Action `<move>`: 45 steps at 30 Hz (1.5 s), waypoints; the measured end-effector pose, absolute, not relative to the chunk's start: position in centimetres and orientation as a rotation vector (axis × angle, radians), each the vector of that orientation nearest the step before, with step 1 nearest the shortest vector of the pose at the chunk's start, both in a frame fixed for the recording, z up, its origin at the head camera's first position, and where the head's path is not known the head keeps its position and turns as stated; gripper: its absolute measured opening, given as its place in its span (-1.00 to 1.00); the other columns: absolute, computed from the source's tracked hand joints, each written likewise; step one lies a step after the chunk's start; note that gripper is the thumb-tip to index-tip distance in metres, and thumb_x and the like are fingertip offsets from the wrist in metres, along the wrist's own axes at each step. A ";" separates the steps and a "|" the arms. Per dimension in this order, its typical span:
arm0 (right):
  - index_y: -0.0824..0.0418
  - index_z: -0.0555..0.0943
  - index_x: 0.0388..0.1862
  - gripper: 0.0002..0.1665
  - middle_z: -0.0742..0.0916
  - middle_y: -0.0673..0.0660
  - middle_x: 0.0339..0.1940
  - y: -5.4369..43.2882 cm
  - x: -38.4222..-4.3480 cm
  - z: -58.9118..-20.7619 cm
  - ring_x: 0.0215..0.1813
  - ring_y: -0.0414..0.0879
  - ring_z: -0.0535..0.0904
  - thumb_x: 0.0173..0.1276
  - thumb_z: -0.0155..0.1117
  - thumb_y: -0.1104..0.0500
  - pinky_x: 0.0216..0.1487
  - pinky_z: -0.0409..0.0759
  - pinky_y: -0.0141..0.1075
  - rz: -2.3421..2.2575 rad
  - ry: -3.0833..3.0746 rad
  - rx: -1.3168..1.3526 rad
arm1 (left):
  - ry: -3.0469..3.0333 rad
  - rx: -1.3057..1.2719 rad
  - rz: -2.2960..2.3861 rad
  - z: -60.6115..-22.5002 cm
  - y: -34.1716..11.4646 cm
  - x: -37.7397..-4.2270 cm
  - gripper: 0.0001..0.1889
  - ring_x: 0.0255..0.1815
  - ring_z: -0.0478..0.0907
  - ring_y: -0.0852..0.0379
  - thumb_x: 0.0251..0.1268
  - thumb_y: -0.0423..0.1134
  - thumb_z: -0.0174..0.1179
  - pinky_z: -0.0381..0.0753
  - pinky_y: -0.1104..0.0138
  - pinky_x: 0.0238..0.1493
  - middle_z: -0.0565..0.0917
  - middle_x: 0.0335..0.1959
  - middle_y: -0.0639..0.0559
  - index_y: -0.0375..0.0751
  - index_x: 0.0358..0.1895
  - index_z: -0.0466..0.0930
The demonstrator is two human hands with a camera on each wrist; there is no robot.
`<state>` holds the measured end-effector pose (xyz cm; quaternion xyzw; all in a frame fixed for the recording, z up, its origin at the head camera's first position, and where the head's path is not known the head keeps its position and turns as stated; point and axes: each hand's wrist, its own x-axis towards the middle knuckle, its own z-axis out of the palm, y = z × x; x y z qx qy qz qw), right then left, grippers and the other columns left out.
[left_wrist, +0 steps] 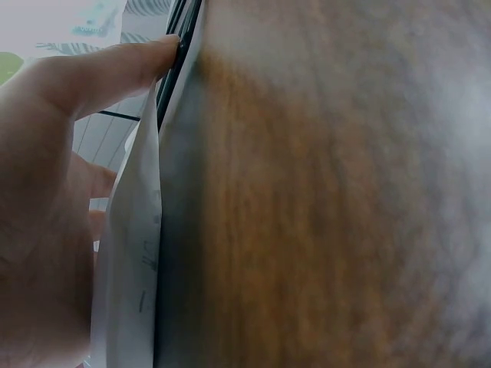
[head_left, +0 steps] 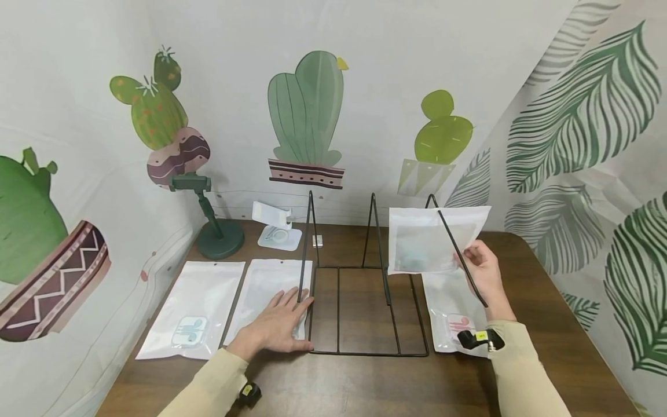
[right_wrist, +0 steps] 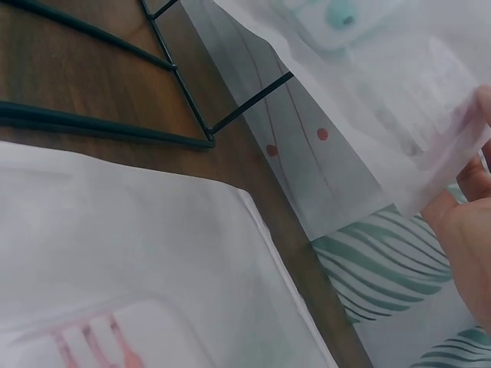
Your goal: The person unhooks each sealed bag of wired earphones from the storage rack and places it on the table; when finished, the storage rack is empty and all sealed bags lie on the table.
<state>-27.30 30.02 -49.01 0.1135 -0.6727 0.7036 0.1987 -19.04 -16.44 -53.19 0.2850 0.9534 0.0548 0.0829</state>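
Observation:
A black wire rack [head_left: 339, 313] with three raised prongs stands on the brown table. My right hand [head_left: 482, 269] pinches the right edge of a white zip pouch [head_left: 417, 243], raised at the rack's right prong, which crosses in front of it. Whether the prong passes through a hole in the pouch, I cannot tell. Teal earphones [right_wrist: 341, 14] show through this pouch in the right wrist view. With fingers spread, my left hand [head_left: 281, 324] rests on another white pouch [head_left: 260, 284] and the rack's left edge. Its thumb [left_wrist: 123, 73] touches the rack's wire.
Left lies a white pouch [head_left: 208, 289] with a blue earphone picture. Under my right forearm is a pouch [head_left: 440, 315] with a pink one. A green phone stand [head_left: 220, 237], a small white stand [head_left: 281, 236] and a small white piece [head_left: 318, 241] stand at the back.

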 end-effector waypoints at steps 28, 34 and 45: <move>0.29 0.60 -0.27 -0.85 0.75 -0.09 -0.34 30.0 -25.2 -48.8 -0.31 -0.28 0.58 0.23 0.31 0.47 -0.33 0.53 -0.56 1.952 -1.791 0.470 | 2.843 0.858 0.169 -53.3 -16.4 -19.2 0.12 0.57 -0.04 -0.18 0.00 0.53 0.11 -0.07 -0.12 0.53 0.07 0.57 -0.16 -0.13 0.53 0.06; 0.22 0.62 -0.27 -0.63 0.73 -0.12 -0.37 30.1 -24.4 -48.8 -0.32 -0.31 0.60 0.20 0.15 0.65 -0.30 0.53 -0.57 1.925 -1.845 0.379 | 2.838 0.849 0.162 -53.3 -16.4 -19.2 0.12 0.58 -0.05 -0.17 0.00 0.53 0.11 -0.07 -0.11 0.53 0.10 0.55 -0.21 -0.12 0.54 0.06; 0.31 0.61 -0.19 -0.59 0.74 -0.06 -0.33 30.1 -23.1 -48.9 -0.29 -0.28 0.60 0.21 0.04 0.70 -0.27 0.56 -0.54 1.977 -1.799 0.443 | 2.838 0.847 0.167 -53.2 -16.5 -19.1 0.12 0.58 -0.04 -0.18 0.00 0.54 0.11 -0.07 -0.11 0.53 0.13 0.53 -0.25 -0.12 0.54 0.06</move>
